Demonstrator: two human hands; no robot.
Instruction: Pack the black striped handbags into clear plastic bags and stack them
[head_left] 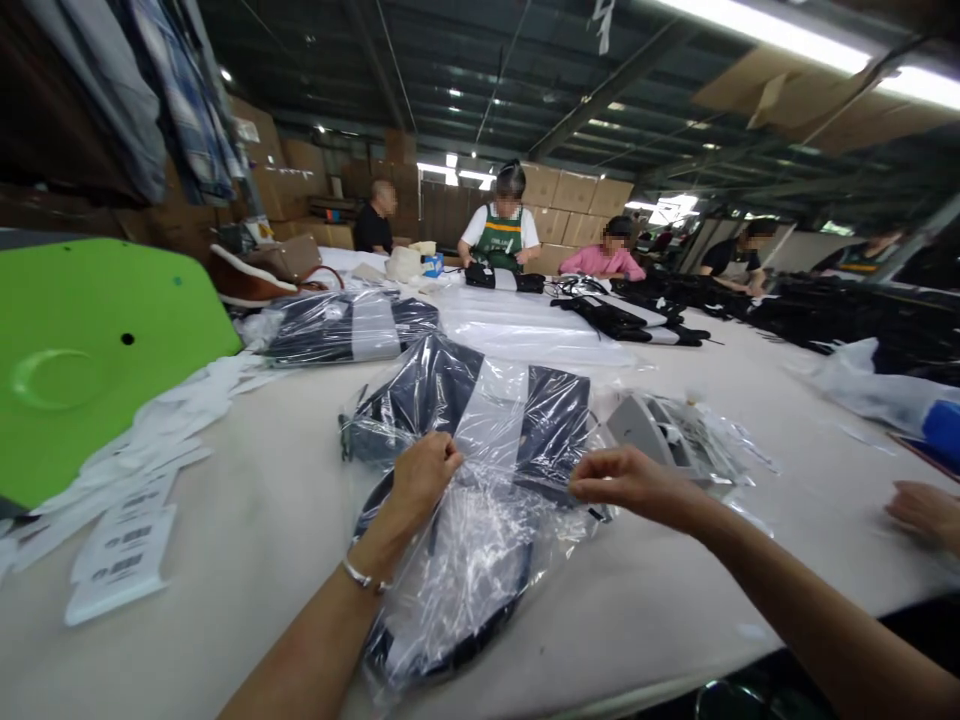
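In front of me on the table lies a clear plastic bag (480,570) with a dark folded fabric item (431,385) inside. A white paper band (495,405) runs across the item's middle, and a black curved strap or edge shows through the lower film. My left hand (424,480), with a silver bangle at the wrist, is closed on the plastic near the band. Over at the bag's right edge, my right hand (630,485) pinches the film between thumb and fingers. The exact grip of both hands is partly hidden.
A similar bagged item (345,325) lies behind. Small grey box and clear packets (667,430) sit at right. A green machine panel (97,370) and label strips (127,540) stand left. Another person's hand (926,512) reaches in at right; several people work across the table.
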